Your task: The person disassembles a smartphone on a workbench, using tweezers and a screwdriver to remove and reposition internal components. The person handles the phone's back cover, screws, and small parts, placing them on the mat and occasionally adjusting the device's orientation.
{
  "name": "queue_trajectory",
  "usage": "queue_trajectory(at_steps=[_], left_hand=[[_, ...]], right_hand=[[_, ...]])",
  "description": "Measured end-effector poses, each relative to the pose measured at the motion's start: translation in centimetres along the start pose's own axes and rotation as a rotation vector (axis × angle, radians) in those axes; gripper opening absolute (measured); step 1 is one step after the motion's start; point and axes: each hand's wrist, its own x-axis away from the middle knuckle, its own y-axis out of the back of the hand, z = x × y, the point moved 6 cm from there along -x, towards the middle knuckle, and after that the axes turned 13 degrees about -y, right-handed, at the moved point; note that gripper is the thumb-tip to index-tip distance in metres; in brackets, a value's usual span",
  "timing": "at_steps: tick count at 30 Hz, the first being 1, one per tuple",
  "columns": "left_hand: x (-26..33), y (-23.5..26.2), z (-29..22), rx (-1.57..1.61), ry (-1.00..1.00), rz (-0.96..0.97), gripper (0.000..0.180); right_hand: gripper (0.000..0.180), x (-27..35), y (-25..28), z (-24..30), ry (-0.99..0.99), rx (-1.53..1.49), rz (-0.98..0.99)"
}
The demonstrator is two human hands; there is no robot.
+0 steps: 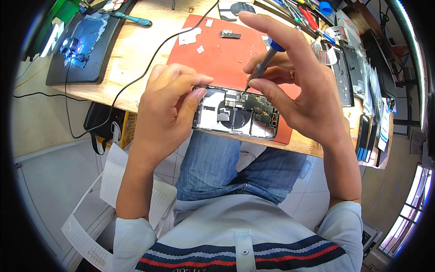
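An opened smartphone [213,120] lies at the near edge of a red mat [226,59], its circuit board and inner parts exposed. My left hand [163,104] grips the phone's left end between thumb and fingers. Held in my right hand [308,84] is a slim screwdriver [268,61] with a grey shaft and a blue cap. It slants down, and its tip meets the upper edge of the phone's insides, near the middle. Whether the tip sits in a screw is too small to tell. Farther back on the mat lies a small dark and silver phone part [230,34].
White scraps [189,37] lie on the mat's far left. A black cable [152,61] crosses the wooden table. At left, a dark tray [100,63] bears a lit lamp [70,46] and a teal-handled brush [131,18]. Pliers [309,18], tape rolls and plastic bags [374,90] crowd the right side.
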Motion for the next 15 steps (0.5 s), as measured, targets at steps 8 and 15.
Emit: queue_trajectory(at_steps=[8,15], left_hand=[[-4.2,-2.3,0.5,-0.309,-0.247,0.123,0.010],[-7.5,-5.0,0.8,-0.416,-0.456,0.219,0.008]], right_hand=[[0.073,-0.2,0.6,-0.5,0.012,0.173,-0.064],[0.058,0.5,1.6,-0.1,0.142,-0.002,-0.074]])
